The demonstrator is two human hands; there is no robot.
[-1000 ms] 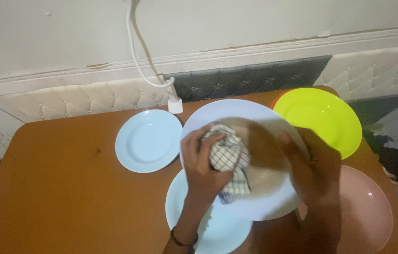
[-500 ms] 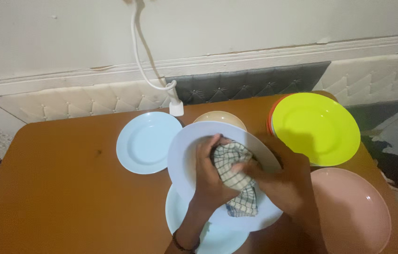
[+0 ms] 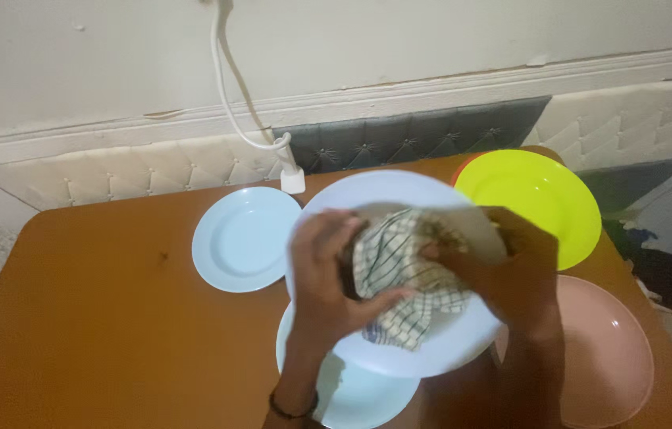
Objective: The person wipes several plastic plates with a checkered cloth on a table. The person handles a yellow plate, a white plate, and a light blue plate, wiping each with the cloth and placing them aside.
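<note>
I hold a large pale blue plate (image 3: 431,349) raised over the brown table (image 3: 98,318). A checked white cloth (image 3: 403,278) lies bunched in the plate's middle. My left hand (image 3: 320,278) grips the cloth from the left and presses it on the plate. My right hand (image 3: 510,270) holds the plate's right rim, with its fingertips touching the cloth. A light blue plate (image 3: 352,393) lies on the table directly under the raised one.
A small light blue plate (image 3: 244,238) sits to the left. A yellow-green plate (image 3: 538,199) rests on an orange one (image 3: 463,168) at the back right, a pink plate (image 3: 610,349) at the front right. A white cable with a plug (image 3: 293,179) hangs at the wall.
The large plate has risen and moved back, and it now hides the tan dish seen behind it half a second ago. Both hands have shifted on the cloth.
</note>
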